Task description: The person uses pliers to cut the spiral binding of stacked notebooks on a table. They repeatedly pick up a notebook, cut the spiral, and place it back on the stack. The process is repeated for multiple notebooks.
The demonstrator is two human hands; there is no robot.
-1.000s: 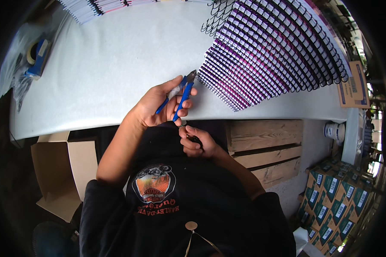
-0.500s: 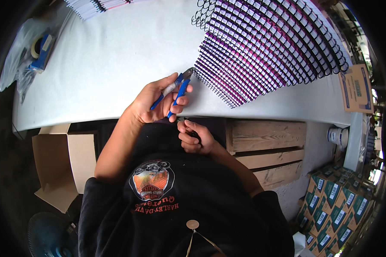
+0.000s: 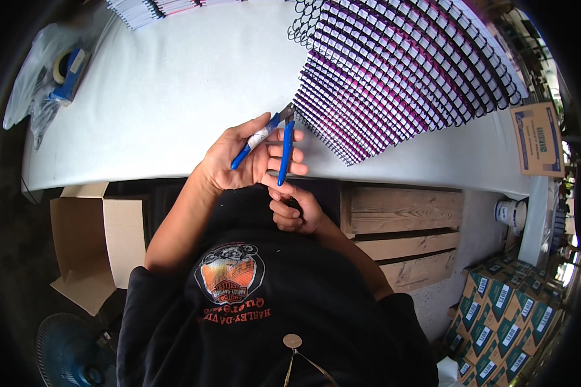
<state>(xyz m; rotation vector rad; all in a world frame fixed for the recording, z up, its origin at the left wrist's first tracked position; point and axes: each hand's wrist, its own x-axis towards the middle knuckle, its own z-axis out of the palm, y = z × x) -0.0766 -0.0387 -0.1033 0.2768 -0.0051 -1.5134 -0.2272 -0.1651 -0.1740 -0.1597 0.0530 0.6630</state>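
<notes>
My left hand [image 3: 229,158] holds a pair of blue-handled cutting pliers [image 3: 286,151], its fingers spread between the two parted handles. One handle has a white wrap. The metal jaws point at the near left corner of a fanned stack of spiral-bound notebooks [image 3: 374,84] with black coils and purple and white edges. Below the pliers, my right hand [image 3: 300,208] is closed in front of my shirt, its fingertips close to the lower handle. Something dark shows between its fingers, too hidden to name.
The white-covered table [image 3: 174,84] carries more bound notebooks [image 3: 155,8] at the far left, and a blue tape dispenser [image 3: 71,74] beside clear plastic. An open cardboard box [image 3: 97,238], a fan [image 3: 71,351], a wooden crate [image 3: 403,206] and stacked boxes [image 3: 503,316] stand below.
The pliers' handles have spread wider apart, and my left fingers have straightened and opened. My right hand stays closed in nearly the same place.
</notes>
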